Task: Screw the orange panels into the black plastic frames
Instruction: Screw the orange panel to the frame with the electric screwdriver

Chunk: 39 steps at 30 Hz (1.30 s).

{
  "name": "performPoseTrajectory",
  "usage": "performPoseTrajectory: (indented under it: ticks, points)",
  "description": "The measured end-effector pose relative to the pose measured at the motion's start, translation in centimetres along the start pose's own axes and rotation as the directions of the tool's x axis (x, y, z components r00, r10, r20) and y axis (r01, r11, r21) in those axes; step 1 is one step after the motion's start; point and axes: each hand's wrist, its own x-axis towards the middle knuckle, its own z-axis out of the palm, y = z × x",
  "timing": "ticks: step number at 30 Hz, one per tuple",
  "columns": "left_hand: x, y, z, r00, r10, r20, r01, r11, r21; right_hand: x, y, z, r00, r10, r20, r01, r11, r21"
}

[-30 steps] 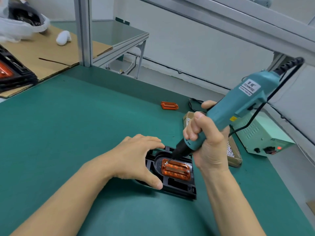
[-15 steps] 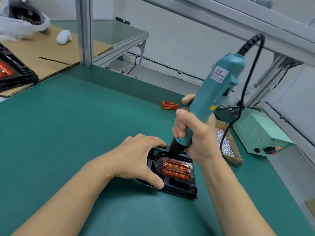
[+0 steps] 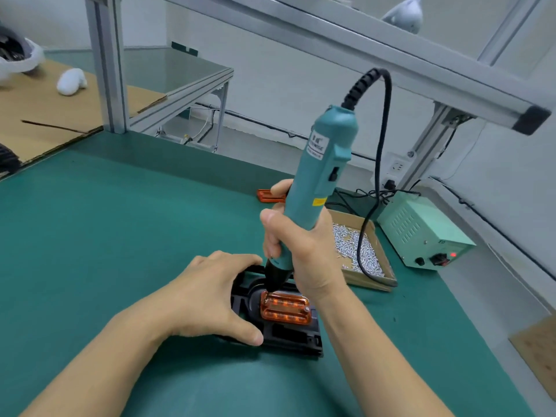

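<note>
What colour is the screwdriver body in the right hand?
Teal, with a black nose and black cord; the electric screwdriver shows clearly in the head view, gripped by the right hand.

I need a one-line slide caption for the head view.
Right hand drives electric screwdriver into orange panel; left hand steadies black frame.
</note>
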Motion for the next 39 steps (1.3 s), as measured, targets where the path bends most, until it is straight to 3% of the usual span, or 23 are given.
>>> performPoseTrajectory:
  ticks: [8, 28, 39]
  points:
    - [0.2, -0.1, 0.2, 0.999, 0.022, 0.026, -0.025, 0.991, 0.131, -0.2, -1.0, -1.0, 0.998, 0.063, 0.023, -0.062, 0.996, -0.061]
    - [0.1, 0.1, 0.2, 0.995, -0.075, 0.068, 0.072, 0.997, 0.040, -0.5, -0.7, -1.2, 0.999, 0.041, -0.024, -0.040, 0.998, 0.057]
    - [0.1, 0.0, 0.2, 0.999, -0.026, 0.036, 0.025, 1.000, 0.017, -0.4, -0.1, -1.6, 0.997, -0.010, 0.076, 0.006, 0.998, 0.055]
